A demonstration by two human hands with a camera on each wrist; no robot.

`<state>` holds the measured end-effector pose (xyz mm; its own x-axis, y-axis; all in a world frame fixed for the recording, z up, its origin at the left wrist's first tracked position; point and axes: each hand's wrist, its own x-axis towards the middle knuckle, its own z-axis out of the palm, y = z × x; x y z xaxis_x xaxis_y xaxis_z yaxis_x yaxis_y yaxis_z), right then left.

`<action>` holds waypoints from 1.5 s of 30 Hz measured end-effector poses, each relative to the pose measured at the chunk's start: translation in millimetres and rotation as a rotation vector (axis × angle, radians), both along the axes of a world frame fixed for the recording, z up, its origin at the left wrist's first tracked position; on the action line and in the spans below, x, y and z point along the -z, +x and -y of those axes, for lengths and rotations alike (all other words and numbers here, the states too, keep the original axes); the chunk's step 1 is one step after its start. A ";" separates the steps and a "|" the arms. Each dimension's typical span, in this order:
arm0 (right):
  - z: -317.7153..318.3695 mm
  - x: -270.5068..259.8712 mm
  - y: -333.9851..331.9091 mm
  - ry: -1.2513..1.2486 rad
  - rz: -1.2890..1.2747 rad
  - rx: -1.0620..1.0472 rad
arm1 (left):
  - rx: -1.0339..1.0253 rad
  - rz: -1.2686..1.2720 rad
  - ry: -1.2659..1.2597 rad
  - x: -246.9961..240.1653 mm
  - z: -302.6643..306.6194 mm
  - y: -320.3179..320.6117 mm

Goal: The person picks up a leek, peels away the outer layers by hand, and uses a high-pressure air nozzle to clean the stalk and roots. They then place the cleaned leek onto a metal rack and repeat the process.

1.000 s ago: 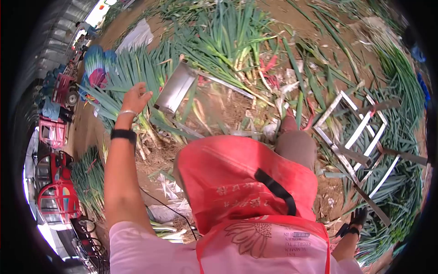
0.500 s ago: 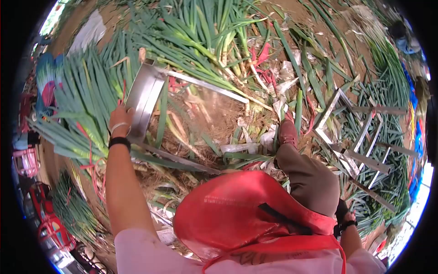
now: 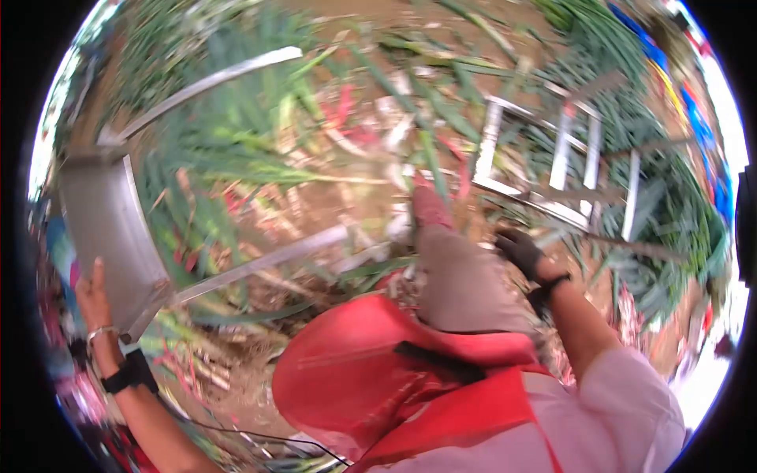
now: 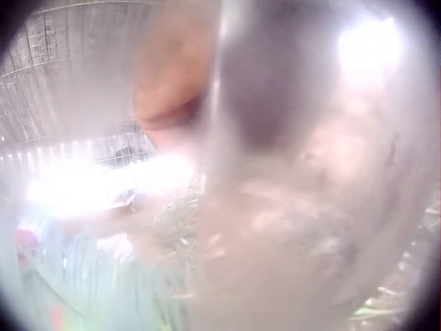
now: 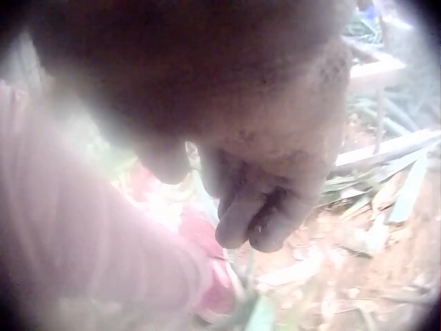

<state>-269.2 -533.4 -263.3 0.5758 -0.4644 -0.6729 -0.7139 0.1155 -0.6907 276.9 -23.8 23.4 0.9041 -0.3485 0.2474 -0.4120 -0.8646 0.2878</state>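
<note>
At the far left of the head view, the left hand (image 3: 95,303) grips the edge of a metal frame's broad grey panel (image 3: 106,221). Two thin legs of this frame stretch right over the leeks (image 3: 229,118). In the blurred left wrist view a finger of the hand (image 4: 172,76) lies along the panel's edge. The right hand (image 3: 520,254), in a dark glove, hangs beside the trouser leg, left of and below a second metal frame (image 3: 561,154). Its fingers (image 5: 241,221) are loosely curled and hold nothing in the right wrist view.
Green leeks (image 3: 654,205) lie under and around the second frame. A shoe (image 3: 430,203) stands on soil littered with leaves and red ties (image 3: 343,106). A red apron (image 3: 339,370) covers the lap, and a thin black cable runs at the lower left.
The left hand has taken hold of the panel, and the first frame has moved left and turned. The head view has shifted. The right hand has come farther forward beside the leg.
</note>
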 end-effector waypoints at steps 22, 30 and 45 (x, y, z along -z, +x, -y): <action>40.3 131.5 21.9 -0.413 0.544 0.221 | 0.265 -0.295 -0.060 198.5 383.5 -113.7; 54.8 84.6 17.3 0.662 0.777 1.168 | 0.318 -0.227 0.107 212.1 451.3 -125.3; 53.6 86.4 2.3 0.687 0.847 1.397 | 0.584 -0.184 0.212 210.5 528.7 -119.8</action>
